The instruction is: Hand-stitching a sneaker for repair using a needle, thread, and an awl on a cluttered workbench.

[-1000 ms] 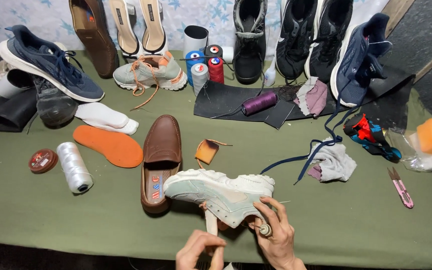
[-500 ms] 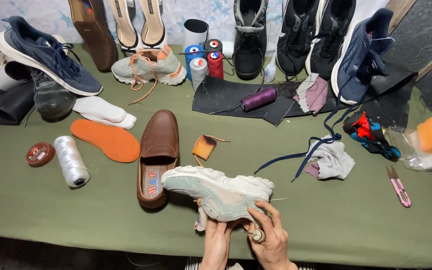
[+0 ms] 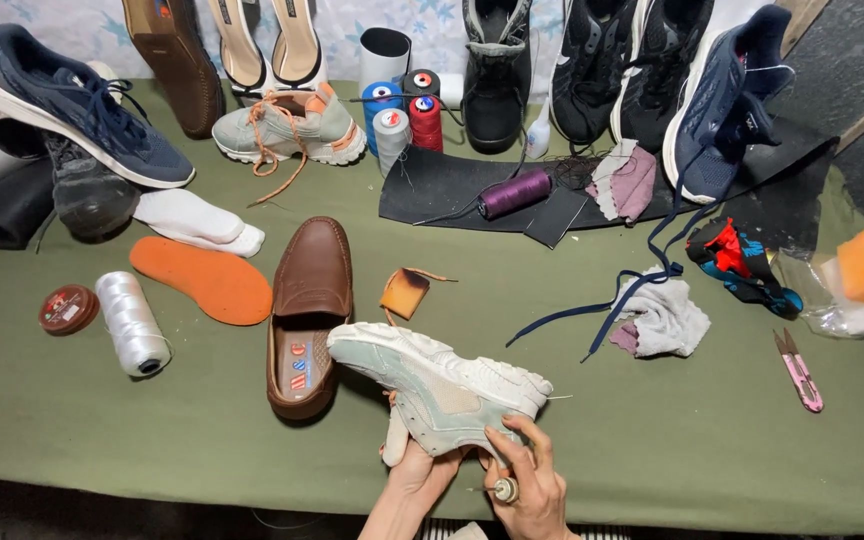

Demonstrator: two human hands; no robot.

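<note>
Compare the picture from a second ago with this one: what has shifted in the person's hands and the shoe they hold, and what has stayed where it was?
The left hand has slid up under the pale sneaker from below it, tightening its grip beside the right hand. The sneaker has barely moved, toe pointing left. The right hand keeps a small round object against the sole. The brown loafer, orange insole and white thread spool lie as before.

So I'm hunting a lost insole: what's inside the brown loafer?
Inside the brown loafer, a tan insole with a small striped label shows at the heel. The toe end is covered by the upper, so anything there is hidden.
</note>
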